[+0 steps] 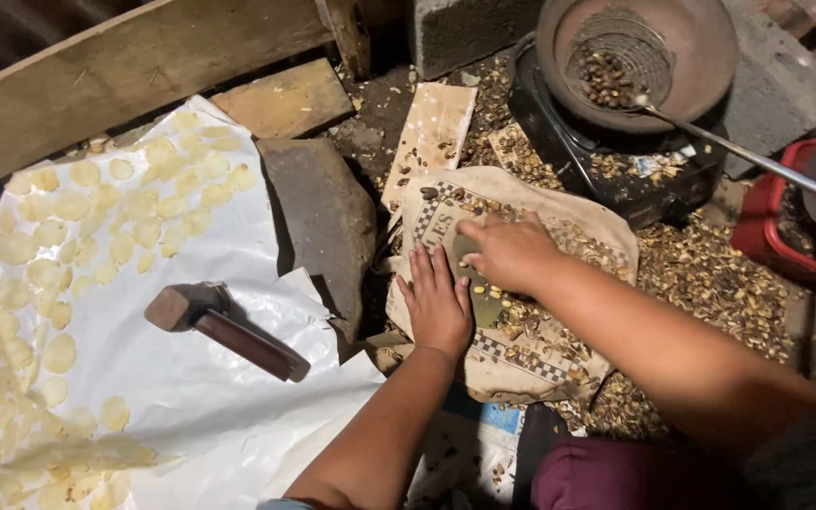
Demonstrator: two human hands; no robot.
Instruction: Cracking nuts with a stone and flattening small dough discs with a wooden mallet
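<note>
Carefully sorting, the right hand [512, 250] curls loosely over roasted kernels [521, 326] on the printed cloth [578, 231]; the left hand [438, 302] rests flat beside it. Light fingertips would suit. Left of the cloth lies a mallet [224, 326].

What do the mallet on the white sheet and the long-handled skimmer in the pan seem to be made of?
Mallet: apparently wood, dark brown and smooth-worn, with a blocky head and a rounded handle. Skimmer: metal, a woven wire basket on a shiny grey rod handle.
</note>
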